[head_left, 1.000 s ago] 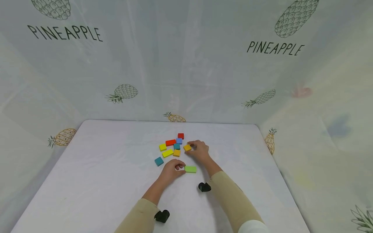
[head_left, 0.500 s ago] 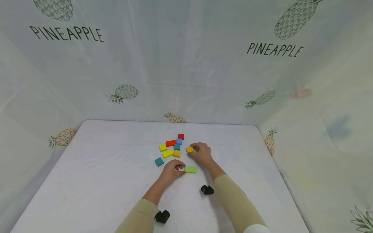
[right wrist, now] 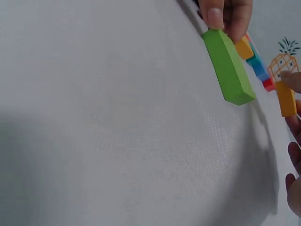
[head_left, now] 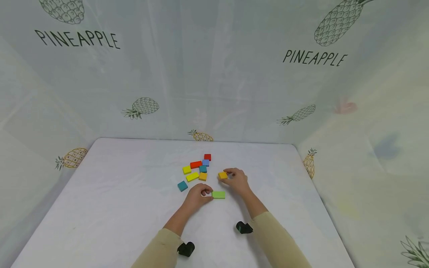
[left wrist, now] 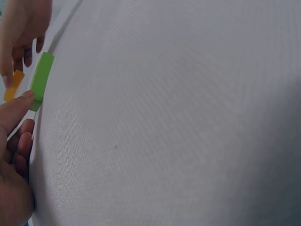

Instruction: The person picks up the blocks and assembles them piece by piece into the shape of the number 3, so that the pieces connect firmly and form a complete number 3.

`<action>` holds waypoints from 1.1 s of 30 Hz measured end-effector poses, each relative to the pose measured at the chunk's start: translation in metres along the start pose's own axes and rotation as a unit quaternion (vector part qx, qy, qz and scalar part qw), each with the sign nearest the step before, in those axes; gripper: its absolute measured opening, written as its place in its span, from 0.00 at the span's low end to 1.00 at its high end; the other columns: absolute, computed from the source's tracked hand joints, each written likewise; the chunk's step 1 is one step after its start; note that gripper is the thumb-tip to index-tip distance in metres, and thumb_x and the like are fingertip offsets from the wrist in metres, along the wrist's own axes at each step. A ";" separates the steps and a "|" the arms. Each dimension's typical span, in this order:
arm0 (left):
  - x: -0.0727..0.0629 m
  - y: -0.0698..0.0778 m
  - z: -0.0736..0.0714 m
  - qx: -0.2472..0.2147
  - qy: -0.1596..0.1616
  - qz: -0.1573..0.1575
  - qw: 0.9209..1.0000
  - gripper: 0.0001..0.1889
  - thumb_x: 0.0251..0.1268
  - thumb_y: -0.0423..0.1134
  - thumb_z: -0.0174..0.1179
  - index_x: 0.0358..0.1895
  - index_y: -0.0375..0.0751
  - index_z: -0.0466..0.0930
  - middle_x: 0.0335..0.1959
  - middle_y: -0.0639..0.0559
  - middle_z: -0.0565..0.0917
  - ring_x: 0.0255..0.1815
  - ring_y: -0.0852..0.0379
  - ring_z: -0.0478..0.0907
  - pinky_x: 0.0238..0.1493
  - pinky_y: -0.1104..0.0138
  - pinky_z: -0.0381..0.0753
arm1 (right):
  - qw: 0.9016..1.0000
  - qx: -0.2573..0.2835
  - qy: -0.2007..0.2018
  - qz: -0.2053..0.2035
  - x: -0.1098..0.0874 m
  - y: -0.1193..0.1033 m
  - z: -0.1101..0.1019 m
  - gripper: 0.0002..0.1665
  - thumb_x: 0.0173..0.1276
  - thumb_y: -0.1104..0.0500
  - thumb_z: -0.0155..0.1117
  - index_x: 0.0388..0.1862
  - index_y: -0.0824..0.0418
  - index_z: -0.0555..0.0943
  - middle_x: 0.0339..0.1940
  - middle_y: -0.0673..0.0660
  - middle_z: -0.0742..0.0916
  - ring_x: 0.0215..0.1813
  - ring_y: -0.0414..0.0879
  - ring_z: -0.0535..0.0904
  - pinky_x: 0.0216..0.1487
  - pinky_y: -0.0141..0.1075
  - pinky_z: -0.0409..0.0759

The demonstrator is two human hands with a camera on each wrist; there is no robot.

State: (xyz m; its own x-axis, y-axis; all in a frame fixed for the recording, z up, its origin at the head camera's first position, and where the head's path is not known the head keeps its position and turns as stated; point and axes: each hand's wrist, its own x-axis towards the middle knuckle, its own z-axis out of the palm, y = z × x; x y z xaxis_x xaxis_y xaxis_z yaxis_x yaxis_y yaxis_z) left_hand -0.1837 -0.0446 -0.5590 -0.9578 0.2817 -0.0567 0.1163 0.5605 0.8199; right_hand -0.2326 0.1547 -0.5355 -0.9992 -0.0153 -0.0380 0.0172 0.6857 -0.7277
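Observation:
My left hand (head_left: 196, 196) pinches the left end of a long green block (head_left: 219, 195) between thumb and fingers, low over the white table. The block's whole length shows in the right wrist view, where the left fingertips (right wrist: 215, 18) grip one end. Behind and to the right of it, my right hand (head_left: 238, 181) holds a small orange block (head_left: 222, 175) between thumb and fingers. In the left wrist view this orange block (left wrist: 14, 85) appears just beyond the green one.
Left of the right hand lies a loose group: a red cube (head_left: 207, 157), a red bar (head_left: 196, 164), a blue block (head_left: 206, 163), a teal block (head_left: 203, 169), another orange block (head_left: 202, 176), a yellow bar (head_left: 192, 176) and a yellow block (head_left: 187, 170). A separate teal block (head_left: 182, 186) lies nearer.
My right hand has moved right and toward me with the orange block, away from the group. The left hand and the green block have stayed nearly in place.

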 end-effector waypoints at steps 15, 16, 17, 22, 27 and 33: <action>-0.001 0.003 0.000 0.003 0.006 -0.007 1.000 0.11 0.59 0.38 0.70 0.44 0.44 0.83 0.35 0.56 0.76 0.36 0.56 0.70 0.38 0.69 0.73 | 0.999 0.028 0.034 -0.032 -0.033 0.017 -0.007 0.23 0.54 0.56 0.78 0.50 0.58 0.85 0.43 0.52 0.84 0.49 0.53 0.75 0.58 0.59 0.58; -0.001 0.003 0.000 0.003 0.006 -0.007 1.000 0.11 0.59 0.38 0.70 0.44 0.44 0.83 0.35 0.56 0.76 0.36 0.56 0.70 0.38 0.69 0.73 | 0.998 0.028 0.037 -0.034 -0.035 0.018 -0.007 0.23 0.54 0.56 0.78 0.50 0.58 0.85 0.42 0.52 0.84 0.49 0.53 0.76 0.58 0.59 0.58; -0.001 0.003 0.000 0.003 0.006 -0.006 1.000 0.11 0.59 0.38 0.70 0.44 0.44 0.83 0.35 0.56 0.76 0.36 0.56 0.70 0.37 0.69 0.73 | 0.998 0.028 0.039 -0.034 -0.037 0.020 -0.008 0.23 0.54 0.56 0.78 0.50 0.58 0.85 0.42 0.52 0.84 0.49 0.53 0.76 0.58 0.59 0.58; 0.000 0.001 0.002 0.001 0.006 -0.006 1.000 0.11 0.59 0.38 0.70 0.45 0.45 0.82 0.35 0.57 0.76 0.36 0.57 0.70 0.38 0.69 0.73 | 0.998 0.027 0.043 -0.026 -0.047 0.026 -0.009 0.23 0.54 0.57 0.77 0.50 0.58 0.85 0.44 0.52 0.84 0.50 0.54 0.75 0.58 0.59 0.59; 0.001 0.001 0.002 0.003 0.007 -0.008 1.000 0.11 0.59 0.38 0.70 0.45 0.45 0.82 0.35 0.57 0.76 0.36 0.57 0.70 0.38 0.69 0.73 | 0.998 0.038 0.042 -0.011 -0.057 0.029 -0.006 0.23 0.53 0.58 0.77 0.50 0.58 0.85 0.45 0.53 0.84 0.50 0.53 0.74 0.57 0.57 0.60; 0.002 0.000 0.002 0.002 0.006 -0.011 1.000 0.12 0.59 0.38 0.70 0.45 0.45 0.83 0.35 0.57 0.76 0.36 0.57 0.70 0.38 0.69 0.74 | 0.997 0.050 0.055 -0.010 -0.066 0.028 -0.002 0.23 0.52 0.59 0.78 0.49 0.59 0.85 0.45 0.53 0.84 0.50 0.53 0.74 0.56 0.56 0.61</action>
State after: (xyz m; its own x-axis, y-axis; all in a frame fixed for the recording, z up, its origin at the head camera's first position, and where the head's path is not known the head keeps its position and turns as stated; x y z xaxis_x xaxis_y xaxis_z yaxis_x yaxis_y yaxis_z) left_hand -0.1847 -0.0425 -0.5603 -0.9632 0.2602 -0.0675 0.0966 0.5694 0.8164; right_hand -0.1662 0.1765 -0.5520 -0.9972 0.0561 0.0489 -0.0045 0.6104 -0.7921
